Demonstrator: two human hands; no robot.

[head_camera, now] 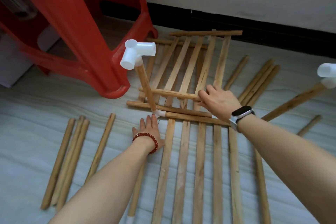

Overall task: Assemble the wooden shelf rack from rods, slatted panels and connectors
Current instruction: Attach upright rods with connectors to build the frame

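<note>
Early stage of the rack assembly. My left hand (149, 129), fingers spread flat, presses on the floor (27, 111) just below the lower corner connector (160, 113) at centre frame. From that connector one upright rod (145, 87) rises to a white three-way connector (137, 53) at upper centre-left, its open sockets unfilled. My right hand (217, 102), right of centre, curls around the near rail of a loose slatted panel (190, 65) lying toward the top of the frame. A second slatted panel (198, 169), already joined to the corner connector, fills the lower centre. Another rod with connector (327, 76) enters at the right edge. Spare rods lie unused at lower left (71, 156) and at right (260, 82). Judgement: one tier and its posts are begun; most rods, the second panel and the upper frame remain to be fitted. A red stool (81, 32) stands at upper left
</note>
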